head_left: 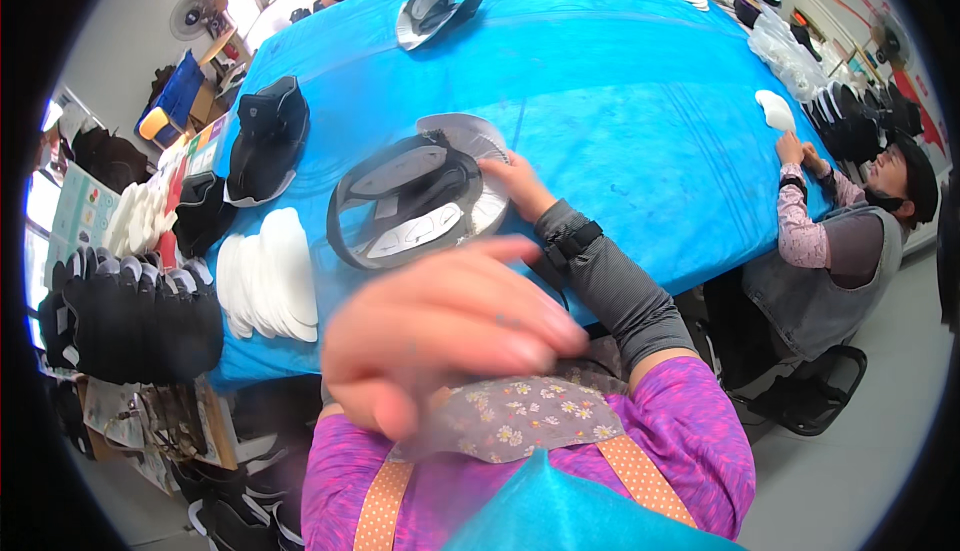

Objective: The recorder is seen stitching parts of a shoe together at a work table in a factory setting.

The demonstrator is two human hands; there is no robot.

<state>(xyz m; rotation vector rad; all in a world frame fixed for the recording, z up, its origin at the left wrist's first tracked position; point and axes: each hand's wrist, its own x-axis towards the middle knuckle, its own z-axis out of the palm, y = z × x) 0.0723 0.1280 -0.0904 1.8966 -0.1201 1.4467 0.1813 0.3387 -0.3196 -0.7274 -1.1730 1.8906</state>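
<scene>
On the blue-covered table in front of me lies a black shoe upper (345, 221) with a pale fringed edge, its hollow side turned up and light lining pieces with dark outlines inside. My right hand (515, 183) grips its right edge, thumb and fingers closed on the rim. Much nearer the camera, my left hand (450, 326) is raised over the table's front edge, blurred by motion. Its fingers are loosely bent, spread from the thumb, and nothing shows in them. A stack of white insole-shaped pieces (268, 276) lies left of the upper.
Another black upper (268, 141) stands at the left, beside a row of black uppers (140, 316). One more upper (440, 6) lies at the far side. A co-worker (850, 201) sits at the right, hands near a white piece (774, 111). Others sit across the table.
</scene>
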